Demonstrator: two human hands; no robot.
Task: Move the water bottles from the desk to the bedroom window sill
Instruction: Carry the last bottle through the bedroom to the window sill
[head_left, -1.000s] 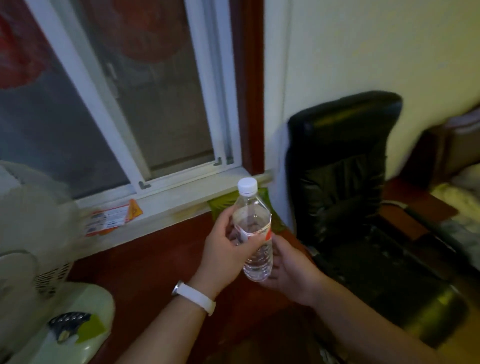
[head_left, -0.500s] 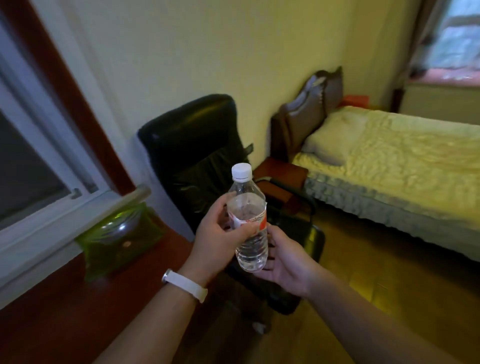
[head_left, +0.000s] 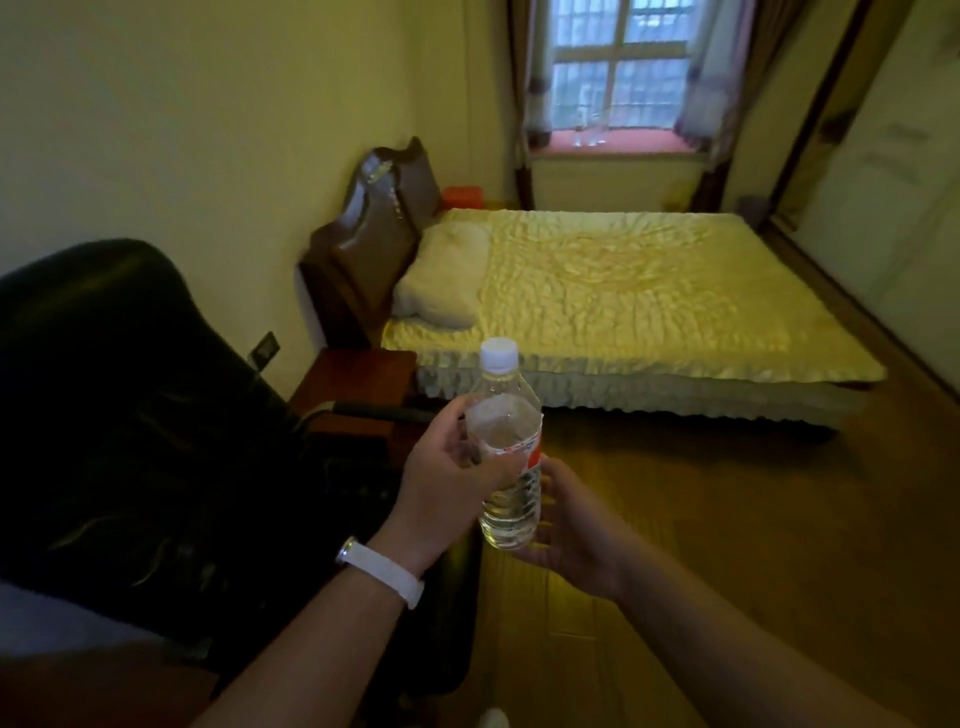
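Both hands are on one water bottle (head_left: 508, 467), held upright out in front of the person's chest, over the wooden floor (head_left: 727, 519) and well short of the bed (head_left: 623, 291). The left hand (head_left: 447, 493) is wrapped around the upper half near the label, fingers closed on it, so part of the label is covered. The right hand (head_left: 576, 535) cups the bottom from the far side with the fingers curled loosely around it; the bottle hides them, so I honestly can't tell how firm that hold is. White cap on top, clear water inside, and the label print is too small to read. There's a white band (head_left: 382, 571) on the left wrist. A black office chair (head_left: 130, 389) fills the left side, really dark, cut off at the edge, details mostly lost in shadow. Behind it a reddish nightstand (head_left: 358, 374) is half blocked by the chair arm. Way at the back is the window sill (head_left: 618, 141) under the bedroom window (head_left: 618, 62), and there seem to be a couple of clear bottles (head_left: 589, 130) standing on it already, though they're tiny and blurry. Curtains (head_left: 711, 78) frame it on both sides.
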